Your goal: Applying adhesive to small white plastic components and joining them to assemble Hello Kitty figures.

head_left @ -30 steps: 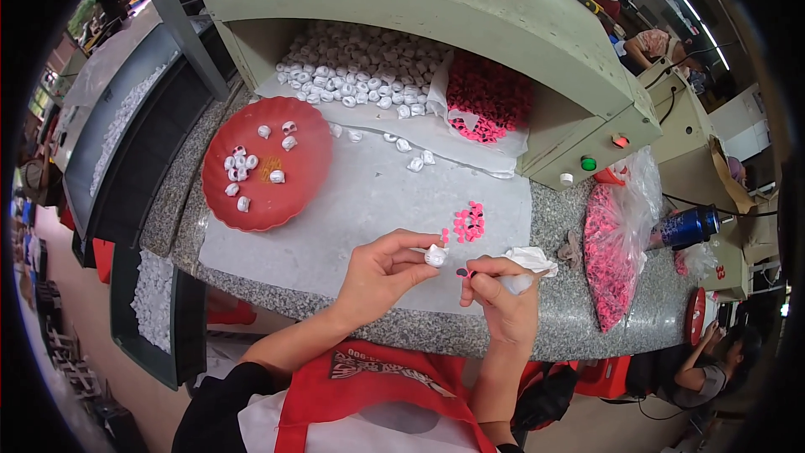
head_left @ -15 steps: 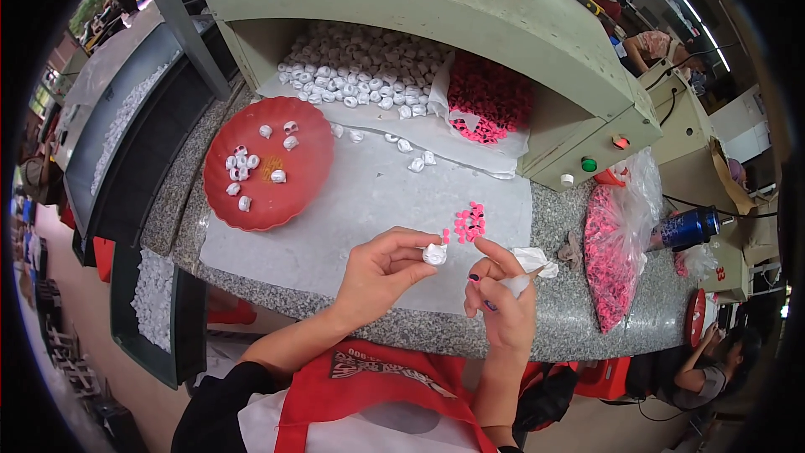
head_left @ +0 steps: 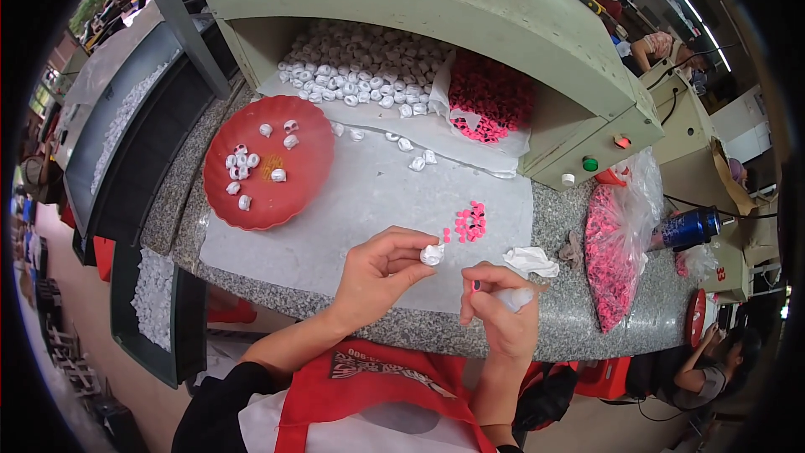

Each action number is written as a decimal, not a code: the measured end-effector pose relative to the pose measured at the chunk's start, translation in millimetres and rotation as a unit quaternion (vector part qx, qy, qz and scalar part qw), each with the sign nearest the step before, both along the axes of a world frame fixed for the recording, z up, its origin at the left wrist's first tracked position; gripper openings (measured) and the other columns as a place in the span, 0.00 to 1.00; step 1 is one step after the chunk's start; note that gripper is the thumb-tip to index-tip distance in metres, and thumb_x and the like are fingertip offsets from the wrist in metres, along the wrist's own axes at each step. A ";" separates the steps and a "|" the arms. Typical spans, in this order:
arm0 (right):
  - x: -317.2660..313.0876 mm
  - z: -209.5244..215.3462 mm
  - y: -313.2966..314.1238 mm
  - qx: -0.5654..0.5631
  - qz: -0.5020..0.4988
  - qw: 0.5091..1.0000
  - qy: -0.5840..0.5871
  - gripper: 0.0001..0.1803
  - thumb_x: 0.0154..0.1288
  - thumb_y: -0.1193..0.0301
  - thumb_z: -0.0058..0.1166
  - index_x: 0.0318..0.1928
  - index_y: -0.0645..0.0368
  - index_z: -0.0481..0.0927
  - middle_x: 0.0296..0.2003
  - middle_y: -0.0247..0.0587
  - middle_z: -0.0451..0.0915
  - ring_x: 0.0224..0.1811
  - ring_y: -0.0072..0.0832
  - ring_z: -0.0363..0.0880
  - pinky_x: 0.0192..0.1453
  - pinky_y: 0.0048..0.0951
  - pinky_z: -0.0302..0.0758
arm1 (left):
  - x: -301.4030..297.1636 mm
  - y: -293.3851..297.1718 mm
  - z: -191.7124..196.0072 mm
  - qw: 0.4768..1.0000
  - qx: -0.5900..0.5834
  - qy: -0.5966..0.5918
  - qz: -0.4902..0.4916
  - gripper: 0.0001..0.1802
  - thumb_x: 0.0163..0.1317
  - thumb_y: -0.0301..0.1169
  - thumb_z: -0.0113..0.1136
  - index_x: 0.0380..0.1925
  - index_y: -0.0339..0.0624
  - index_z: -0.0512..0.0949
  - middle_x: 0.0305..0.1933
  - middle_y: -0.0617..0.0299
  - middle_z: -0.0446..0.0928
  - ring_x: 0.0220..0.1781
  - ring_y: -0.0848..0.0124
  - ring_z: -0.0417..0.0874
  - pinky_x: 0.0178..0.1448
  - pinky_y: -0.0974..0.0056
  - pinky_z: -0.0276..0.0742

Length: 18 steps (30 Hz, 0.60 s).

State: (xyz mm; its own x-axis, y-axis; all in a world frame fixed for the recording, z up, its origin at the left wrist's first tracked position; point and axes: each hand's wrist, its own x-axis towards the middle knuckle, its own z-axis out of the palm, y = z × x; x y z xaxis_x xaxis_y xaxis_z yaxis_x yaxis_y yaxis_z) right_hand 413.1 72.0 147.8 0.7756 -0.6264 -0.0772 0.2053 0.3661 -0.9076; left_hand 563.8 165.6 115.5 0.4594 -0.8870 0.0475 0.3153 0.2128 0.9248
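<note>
1. Fingers of the left hand (head_left: 379,273) pinch a small white cap (head_left: 432,253) just above the counter (head_left: 553,226) near its front edge.
2. Right hand (head_left: 501,316) is clenched around a white tool (head_left: 513,298), with a tiny pink piece (head_left: 476,286) at its fingertips, close beside the cap but apart from it.
3. Pink pieces (head_left: 470,221) lie in a small cluster on the white sheet (head_left: 369,201) just beyond both hands.
4. Crumpled tissue (head_left: 531,261) sits beside the right hand.
5. Red plate (head_left: 306,169) with a few white caps rests to the left; a bag (head_left: 612,252) of pink pieces lies to the right.
</note>
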 end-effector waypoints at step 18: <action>24.3 -10.0 18.4 0.008 -0.138 0.988 0.066 0.06 0.48 0.82 0.59 0.28 0.65 0.76 0.27 0.39 0.76 0.23 0.19 0.73 0.23 0.16 0.71 | -0.3 5.5 4.9 0.992 -0.057 -0.108 0.001 0.16 0.49 0.09 0.53 0.40 0.28 0.73 0.48 0.49 0.69 0.49 0.64 0.75 0.50 0.66 0.76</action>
State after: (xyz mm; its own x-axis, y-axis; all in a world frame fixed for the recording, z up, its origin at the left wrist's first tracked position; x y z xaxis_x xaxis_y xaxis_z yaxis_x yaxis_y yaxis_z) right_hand 437.4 90.4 137.9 0.5582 -0.8102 -0.1788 0.1791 0.3281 -0.9275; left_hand 563.5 171.1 120.5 0.4296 -0.8690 0.2455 0.1113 0.3207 0.9406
